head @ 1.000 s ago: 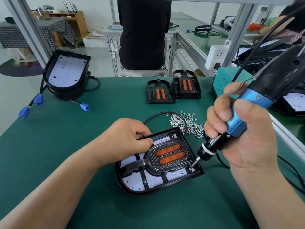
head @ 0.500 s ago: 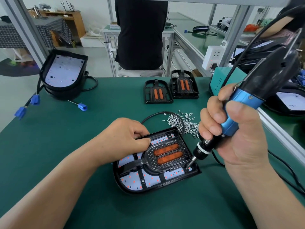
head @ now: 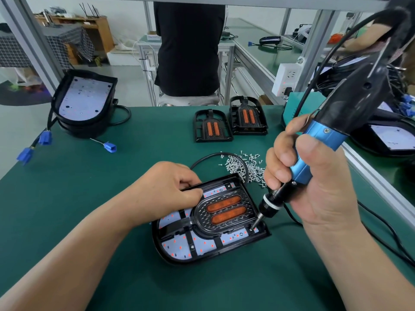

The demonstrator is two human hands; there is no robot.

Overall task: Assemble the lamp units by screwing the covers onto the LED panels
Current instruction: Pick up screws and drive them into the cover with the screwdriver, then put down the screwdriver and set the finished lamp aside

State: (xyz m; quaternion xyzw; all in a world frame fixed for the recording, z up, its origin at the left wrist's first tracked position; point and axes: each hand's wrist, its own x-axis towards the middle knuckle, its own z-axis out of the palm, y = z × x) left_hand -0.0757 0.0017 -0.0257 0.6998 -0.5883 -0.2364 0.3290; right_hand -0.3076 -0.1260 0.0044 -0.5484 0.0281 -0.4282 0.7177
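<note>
Beneath the left hand's [head: 164,189] curled, clamping fingers [head: 190,194] lies the cover's [head: 224,209] edge (right hand [head: 318,187] grips the screwdriver [head: 323,135]).

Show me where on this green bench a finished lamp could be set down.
Bare mat lies between the stacked panels and the spare covers, and left of the left hand on the lamp unit. Crowded at right: screw pile, cable and the right hand holding the screwdriver.

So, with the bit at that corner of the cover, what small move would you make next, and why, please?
Probably press straight down and run the screwdriver: the right hand grips it, its bit tip sits at the cover's near right corner over the LED panel, and the left hand holds the cover steady.
</note>
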